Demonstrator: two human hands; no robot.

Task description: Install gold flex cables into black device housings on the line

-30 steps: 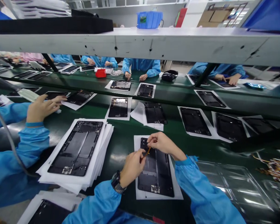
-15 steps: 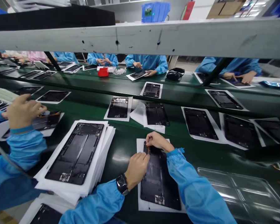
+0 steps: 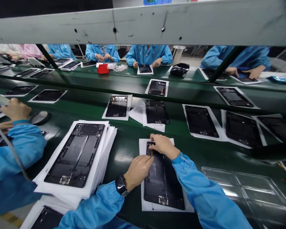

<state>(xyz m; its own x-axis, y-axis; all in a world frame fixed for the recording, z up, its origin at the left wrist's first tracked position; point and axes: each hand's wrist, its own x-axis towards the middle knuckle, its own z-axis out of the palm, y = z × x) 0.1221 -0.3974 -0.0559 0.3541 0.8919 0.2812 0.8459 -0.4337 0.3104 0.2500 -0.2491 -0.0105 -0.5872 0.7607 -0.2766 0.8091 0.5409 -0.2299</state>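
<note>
The tablet back housing (image 3: 162, 181) looks matt black, lying on smooth white paper (image 3: 143, 146). The green workbench (image 3: 124, 156) is glossy. At four o'clock sits a clear, shiny plastic tray (image 3: 243, 190); at five o'clock, a blue cloth sleeve (image 3: 205, 190). At twelve o'clock runs a scuffed, grey-painted metal rail (image 3: 143, 27).

One left hand (image 3: 138, 171) and one right hand (image 3: 164, 146) are working over one black tablet housing (image 3: 162, 187) on one white sheet (image 3: 143, 203), beside one stack of white sheets (image 3: 64, 189), while four co-workers in blue smocks (image 3: 149, 55) are sitting across the green tabletop (image 3: 126, 152), where one red box (image 3: 103, 68) is standing.
</note>
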